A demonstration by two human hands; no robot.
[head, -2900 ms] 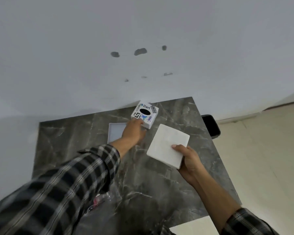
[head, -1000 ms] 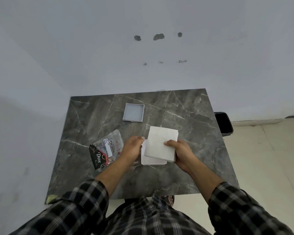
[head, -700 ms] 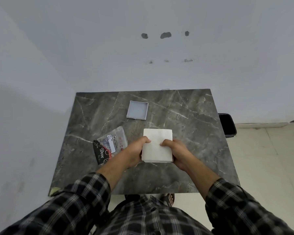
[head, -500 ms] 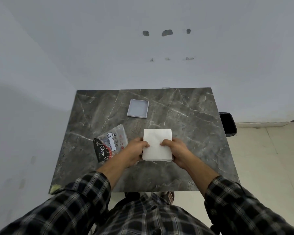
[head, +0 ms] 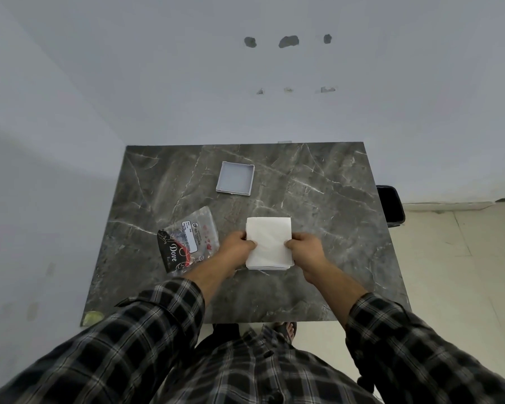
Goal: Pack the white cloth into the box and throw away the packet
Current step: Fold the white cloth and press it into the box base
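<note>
A folded white cloth lies on top of the white box near the middle of the dark marble table. Only the box's front edge shows under the cloth. My left hand grips the cloth's left side with the thumb on top. My right hand grips its right side the same way. The clear plastic packet, with a black printed end, lies flat on the table just left of my left hand.
A shallow white box lid lies open side up toward the table's back. A black bin stands on the floor by the table's right edge. A wall runs behind and to the left.
The box came from the table's back to the middle. My right hand brought the cloth down onto it. Both hands now hold the cloth's sides over the box.
</note>
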